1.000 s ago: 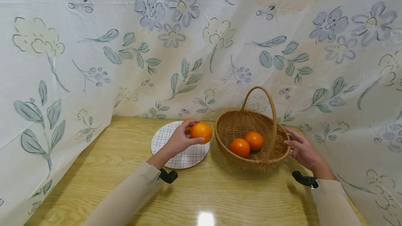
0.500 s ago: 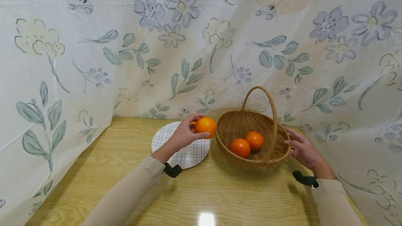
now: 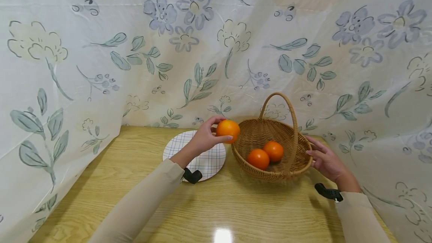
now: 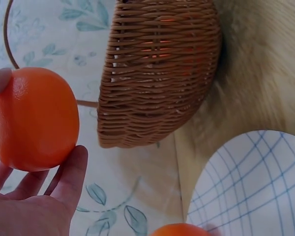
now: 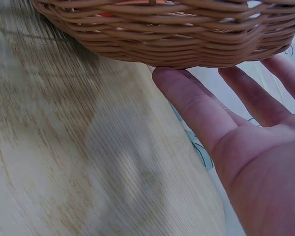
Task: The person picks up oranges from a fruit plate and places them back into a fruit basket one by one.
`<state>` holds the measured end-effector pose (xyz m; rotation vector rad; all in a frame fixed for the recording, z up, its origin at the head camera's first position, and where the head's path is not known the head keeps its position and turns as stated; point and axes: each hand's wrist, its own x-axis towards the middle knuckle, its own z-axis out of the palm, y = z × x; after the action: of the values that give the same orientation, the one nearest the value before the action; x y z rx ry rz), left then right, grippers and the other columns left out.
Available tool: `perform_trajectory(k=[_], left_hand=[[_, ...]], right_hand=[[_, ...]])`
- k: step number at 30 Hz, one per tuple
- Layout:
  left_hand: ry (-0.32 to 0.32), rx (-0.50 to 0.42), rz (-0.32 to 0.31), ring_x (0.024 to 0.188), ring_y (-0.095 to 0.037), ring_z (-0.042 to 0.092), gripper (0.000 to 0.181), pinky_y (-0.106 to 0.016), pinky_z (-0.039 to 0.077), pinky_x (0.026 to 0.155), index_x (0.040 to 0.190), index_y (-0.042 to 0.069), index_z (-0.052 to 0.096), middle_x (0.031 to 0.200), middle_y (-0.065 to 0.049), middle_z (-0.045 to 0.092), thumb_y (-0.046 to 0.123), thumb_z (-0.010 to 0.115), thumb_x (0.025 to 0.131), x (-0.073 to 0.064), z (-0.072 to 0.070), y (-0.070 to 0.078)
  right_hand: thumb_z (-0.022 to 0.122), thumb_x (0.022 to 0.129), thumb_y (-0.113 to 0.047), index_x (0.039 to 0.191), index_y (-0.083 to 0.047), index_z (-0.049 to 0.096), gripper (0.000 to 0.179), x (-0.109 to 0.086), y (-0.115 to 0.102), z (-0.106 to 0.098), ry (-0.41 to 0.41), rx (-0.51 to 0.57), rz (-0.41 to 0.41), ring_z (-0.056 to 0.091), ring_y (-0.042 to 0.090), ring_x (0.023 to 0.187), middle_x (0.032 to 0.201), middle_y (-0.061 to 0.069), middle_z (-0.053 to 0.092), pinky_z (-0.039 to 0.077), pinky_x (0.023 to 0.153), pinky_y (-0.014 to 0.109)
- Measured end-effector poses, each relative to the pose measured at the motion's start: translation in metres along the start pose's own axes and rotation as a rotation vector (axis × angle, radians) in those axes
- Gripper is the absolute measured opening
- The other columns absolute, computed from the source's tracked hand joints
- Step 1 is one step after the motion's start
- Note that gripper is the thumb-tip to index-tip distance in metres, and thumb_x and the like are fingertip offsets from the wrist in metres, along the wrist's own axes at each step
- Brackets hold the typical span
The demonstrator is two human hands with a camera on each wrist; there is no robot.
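- Surface: pale wood table; floral cloth fills upper frame.
- Orange fruit: round, glossy; frame centre, pinched by left hand.
- Wicker basket: right of centre, 2 similar fruits inside; right hand pinches right rim.
- Table's back edge meets cloth; wood grain spans lower centre.

The beige-sleeved left forearm extended diagonally forward and inward; the left hand was closed in a grasp, its thumb opposed to the curved fingers. The right forearm leaned inward; the right hand faced palm inward, fingers spread and only slightly bent.
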<state>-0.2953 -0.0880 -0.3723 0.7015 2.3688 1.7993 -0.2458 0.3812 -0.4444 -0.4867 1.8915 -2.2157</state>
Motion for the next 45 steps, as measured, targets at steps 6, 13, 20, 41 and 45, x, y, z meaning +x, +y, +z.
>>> perform_trajectory(k=[6, 13, 20, 41, 45], left_hand=[[0.001, 0.032, -0.004, 0.109, -0.024, 0.064, 0.062, -0.037, 0.059, 0.085, 0.138, 0.029, 0.056, 0.133, 0.002, 0.059, 0.036, 0.085, 0.084, 0.01, 0.004, 0.006], [-0.022, 0.017, 0.009, 0.108, -0.024, 0.064, 0.066, -0.036, 0.058, 0.086, 0.142, 0.025, 0.054, 0.133, 0.001, 0.059, 0.037, 0.085, 0.084, 0.021, 0.01, 0.015], [-0.018, 0.027, 0.0, 0.111, -0.026, 0.063, 0.068, -0.036, 0.058, 0.085, 0.142, 0.023, 0.054, 0.134, -0.002, 0.059, 0.038, 0.085, 0.084, 0.031, 0.018, 0.024], [0.051, 0.047, 0.006, 0.11, -0.025, 0.062, 0.066, -0.038, 0.058, 0.087, 0.136, 0.022, 0.058, 0.13, -0.005, 0.061, 0.046, 0.085, 0.082, 0.083, 0.051, 0.032], [0.067, 0.018, -0.012, 0.108, -0.023, 0.062, 0.063, -0.036, 0.057, 0.086, 0.134, 0.021, 0.059, 0.129, -0.007, 0.061, 0.045, 0.085, 0.082, 0.09, 0.059, 0.032]], right_hand=[[0.034, 0.108, 0.004, 0.165, -0.009, 0.013, 0.063, 0.0, 0.001, -0.001, -0.009, 0.019, -0.003, 0.067, 0.014, 0.115, 0.142, -0.004, 0.054, 0.062, 0.085, 0.033], [0.035, 0.108, 0.004, 0.165, -0.009, 0.012, 0.063, 0.0, -0.001, 0.0, -0.003, 0.015, 0.0, 0.068, 0.014, 0.115, 0.142, -0.005, 0.054, 0.062, 0.085, 0.033], [0.034, 0.108, 0.005, 0.165, -0.008, 0.009, 0.064, 0.0, -0.003, 0.0, -0.016, 0.028, 0.003, 0.068, 0.014, 0.116, 0.142, -0.004, 0.054, 0.062, 0.085, 0.033], [0.036, 0.107, 0.004, 0.165, -0.009, 0.011, 0.064, 0.011, 0.001, -0.01, -0.016, 0.012, 0.012, 0.067, 0.013, 0.118, 0.143, -0.008, 0.053, 0.062, 0.087, 0.035], [0.036, 0.107, 0.004, 0.165, -0.009, 0.013, 0.064, 0.013, 0.001, -0.012, -0.014, 0.005, 0.014, 0.067, 0.013, 0.118, 0.143, -0.008, 0.053, 0.062, 0.087, 0.035]])
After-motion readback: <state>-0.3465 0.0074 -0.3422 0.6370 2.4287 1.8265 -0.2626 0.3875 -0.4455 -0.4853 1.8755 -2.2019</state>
